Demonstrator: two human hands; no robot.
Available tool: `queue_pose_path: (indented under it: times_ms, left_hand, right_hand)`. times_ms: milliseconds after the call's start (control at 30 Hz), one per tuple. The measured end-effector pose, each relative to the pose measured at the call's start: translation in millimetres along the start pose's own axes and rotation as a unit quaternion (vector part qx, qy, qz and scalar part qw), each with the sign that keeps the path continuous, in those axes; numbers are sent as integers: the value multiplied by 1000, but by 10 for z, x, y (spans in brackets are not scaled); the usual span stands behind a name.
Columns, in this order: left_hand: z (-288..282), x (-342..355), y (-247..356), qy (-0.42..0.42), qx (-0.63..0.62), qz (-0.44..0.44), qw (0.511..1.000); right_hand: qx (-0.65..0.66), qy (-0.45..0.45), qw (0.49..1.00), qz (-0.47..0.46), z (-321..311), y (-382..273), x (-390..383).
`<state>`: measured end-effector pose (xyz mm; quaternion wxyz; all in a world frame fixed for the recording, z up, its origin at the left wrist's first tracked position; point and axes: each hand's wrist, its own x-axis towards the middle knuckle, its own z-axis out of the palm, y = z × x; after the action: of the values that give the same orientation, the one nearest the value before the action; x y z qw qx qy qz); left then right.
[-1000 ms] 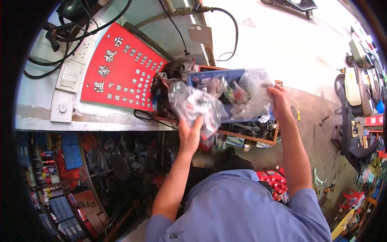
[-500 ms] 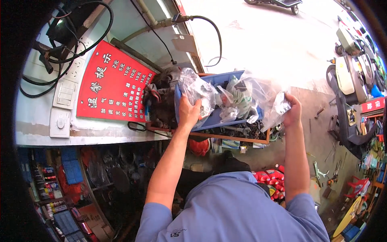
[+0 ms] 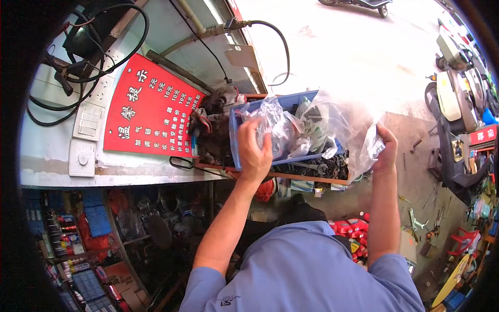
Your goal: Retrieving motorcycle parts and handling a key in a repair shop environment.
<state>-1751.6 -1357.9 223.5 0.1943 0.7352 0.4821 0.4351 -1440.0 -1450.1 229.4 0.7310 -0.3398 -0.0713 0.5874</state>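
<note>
My right hand (image 3: 385,151) is closed on the edge of a clear plastic bag (image 3: 358,151), which hangs beside the right end of a blue plastic bin (image 3: 234,143). Over the bin's left part is my left hand (image 3: 254,153), its thumb and fingers apart. Right by those fingers lies a crumpled clear bag (image 3: 275,122); whether they touch it is hard to tell. More bagged items, some greenish (image 3: 314,122), fill the bin's middle. What the bags hold cannot be made out.
Under the bin is a wooden-edged tray (image 3: 327,180) with dark metal parts and a wrench (image 3: 317,167). Dark rags (image 3: 210,130) lie left of it, near a red sign (image 3: 150,114). Tools (image 3: 416,221) lie on the floor at right, near parked scooters (image 3: 452,99).
My left hand has moved right and let go of the crumpled bag, its fingers now spread. My right hand has come slightly lower and to the right, still with its bag.
</note>
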Motion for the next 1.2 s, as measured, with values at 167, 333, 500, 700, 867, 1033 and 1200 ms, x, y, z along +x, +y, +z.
queue_pose_path:
  times_ms: [167, 333, 500, 700, 867, 1033, 1200]
  left_hand:
    - [326, -98, 87, -265, -158, -130, 942]
    - [804, -173, 2, -305, 71, 1, 950]
    - [888, -116, -263, -293, 122, 19, 948]
    - [730, 9, -620, -180, -83, -127, 972]
    - [653, 62, -559, -191, -207, -232, 931]
    - [577, 63, -573, -170, -197, -220, 940]
    - [495, 37, -402, -194, -19, -28, 981]
  right_hand:
    - [-12, -31, 999, -10, -71, -53, -43]
    - [41, 19, 999, -7, -289, -22, -84]
    - [23, 66, 997, -44, -470, -99, -235]
    - [31, 66, 996, -55, -701, -186, -343]
    - [37, 82, 994, -56, -688, -141, -350]
    - [43, 67, 996, -47, -786, -104, -260]
    - [31, 86, 994, -58, -675, -150, -262]
